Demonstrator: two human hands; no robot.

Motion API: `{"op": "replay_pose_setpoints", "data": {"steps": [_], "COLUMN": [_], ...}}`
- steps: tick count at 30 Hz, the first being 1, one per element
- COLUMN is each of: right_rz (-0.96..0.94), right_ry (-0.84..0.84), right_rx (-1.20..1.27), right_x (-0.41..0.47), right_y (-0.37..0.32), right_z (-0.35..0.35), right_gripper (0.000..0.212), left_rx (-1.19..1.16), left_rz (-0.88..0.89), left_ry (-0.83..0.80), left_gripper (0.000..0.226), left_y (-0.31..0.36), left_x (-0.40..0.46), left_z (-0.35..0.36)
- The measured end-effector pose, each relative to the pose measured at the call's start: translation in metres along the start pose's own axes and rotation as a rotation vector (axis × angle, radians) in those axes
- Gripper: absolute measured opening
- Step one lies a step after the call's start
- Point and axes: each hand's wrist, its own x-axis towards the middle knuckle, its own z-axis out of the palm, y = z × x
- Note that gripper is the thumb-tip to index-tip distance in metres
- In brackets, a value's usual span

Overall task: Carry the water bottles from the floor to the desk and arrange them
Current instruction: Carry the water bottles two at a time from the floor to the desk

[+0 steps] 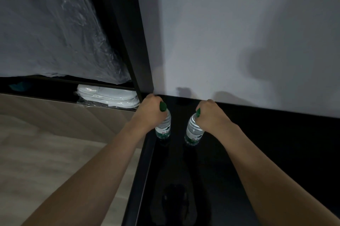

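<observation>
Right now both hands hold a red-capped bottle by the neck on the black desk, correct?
Not quite: the caps are green, not red. The head view shows the left hand and right hand each gripping a bottle near the neck on the black desk.
</observation>
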Motion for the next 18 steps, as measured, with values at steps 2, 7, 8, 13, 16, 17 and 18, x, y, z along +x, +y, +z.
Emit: {"op": "replay_pose_setpoints", "data": {"steps": [2, 7, 8, 13, 16, 17, 18], "right_rz": [0.013, 0.023, 0.03, -0.009, -0.093, -0.131, -0.167], "right_ry": [-0.007, -0.034, -0.033, 0.085, 0.198, 0.218, 0.23], "right_rx": [-0.008, -0.063, -0.07, -0.092, -0.091, -0.091, -0.093], "right_x": [0.0, -0.009, -0.014, -0.043, -0.064, -0.07, -0.077], "right_y": [-0.001, -0.011, -0.012, -0.012, -0.016, -0.02, -0.023], "right_z": [0.0, -0.006, -0.008, -0.011, -0.012, -0.012, -0.012], "right_gripper": [0.025, 0.035, 0.038, 0.056, 0.06, 0.061, 0.061], "left_rx": [-0.003, -0.002, 0.0, -0.037, -0.068, -0.067, -0.064], "left_rz": [-0.001, -0.052, -0.064, -0.099, -0.083, -0.069, -0.058], "left_ry": [0.001, -0.033, -0.042, -0.005, 0.085, 0.119, 0.152], "left_gripper": [0.013, 0.016, 0.02, 0.041, 0.049, 0.051, 0.052], "left_y": [0.001, 0.012, 0.015, 0.018, 0.018, 0.017, 0.016], "left_x": [-0.002, -0.007, -0.01, -0.034, -0.055, -0.063, -0.071], "left_z": [0.0, -0.006, -0.007, -0.019, -0.028, -0.032, -0.035]}}
